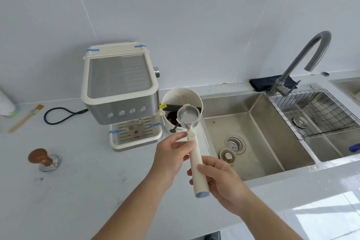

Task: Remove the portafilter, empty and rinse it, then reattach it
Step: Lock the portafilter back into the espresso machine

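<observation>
The portafilter (188,118) has a steel basket and a long cream handle with a blue end cap. Its basket faces up, looks clean inside, and hovers over the cream knock box (182,95), which holds dark coffee grounds. My right hand (218,176) grips the lower handle. My left hand (172,154) pinches the handle's upper part just below the basket. The cream and steel espresso machine (120,91) stands to the left on the counter. The steel sink (247,136) and its curved faucet (303,60) lie to the right.
A wooden-topped tamper (43,160) lies at the counter's left. A brush (25,118) and a black power cord (58,115) sit behind it. A wire rack (315,111) spans the right basin. A dark cloth (268,82) lies behind the faucet. A loose strainer (227,155) rests in the sink.
</observation>
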Tool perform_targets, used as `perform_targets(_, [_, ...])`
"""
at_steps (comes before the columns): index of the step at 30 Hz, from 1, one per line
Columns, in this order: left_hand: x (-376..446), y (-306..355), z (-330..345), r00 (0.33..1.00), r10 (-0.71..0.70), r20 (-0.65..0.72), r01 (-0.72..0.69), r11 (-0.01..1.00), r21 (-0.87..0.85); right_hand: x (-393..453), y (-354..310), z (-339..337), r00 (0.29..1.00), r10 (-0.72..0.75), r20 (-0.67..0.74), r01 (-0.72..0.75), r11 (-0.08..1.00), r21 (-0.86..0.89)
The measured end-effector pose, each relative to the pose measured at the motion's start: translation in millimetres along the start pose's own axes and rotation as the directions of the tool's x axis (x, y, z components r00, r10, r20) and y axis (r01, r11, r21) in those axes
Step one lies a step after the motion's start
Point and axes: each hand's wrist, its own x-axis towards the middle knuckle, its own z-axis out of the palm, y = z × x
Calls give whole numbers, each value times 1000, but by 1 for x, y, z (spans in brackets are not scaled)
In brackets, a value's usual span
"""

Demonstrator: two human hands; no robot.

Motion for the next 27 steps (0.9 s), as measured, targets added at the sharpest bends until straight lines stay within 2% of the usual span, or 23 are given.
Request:
perform_targets(8, [-22, 4, -56, 996, 0, -91, 1, 1000, 15, 4, 24, 52, 998, 36, 47, -28, 988, -152])
perform_targets(18, [-46, -4, -113, 985, 5, -170, 5, 998, 62, 10, 51, 97, 990, 70, 121, -38, 968, -247])
perform_targets(23, [-48, 2, -135, 987, 36, -158, 0, 976, 218, 17, 54, 107, 981, 104, 166, -62, 968, -243])
perform_targets(27, [-46, 18, -154, 976, 127, -176, -50, 919, 390, 28, 54, 114, 973, 155, 172, -114, 968, -223])
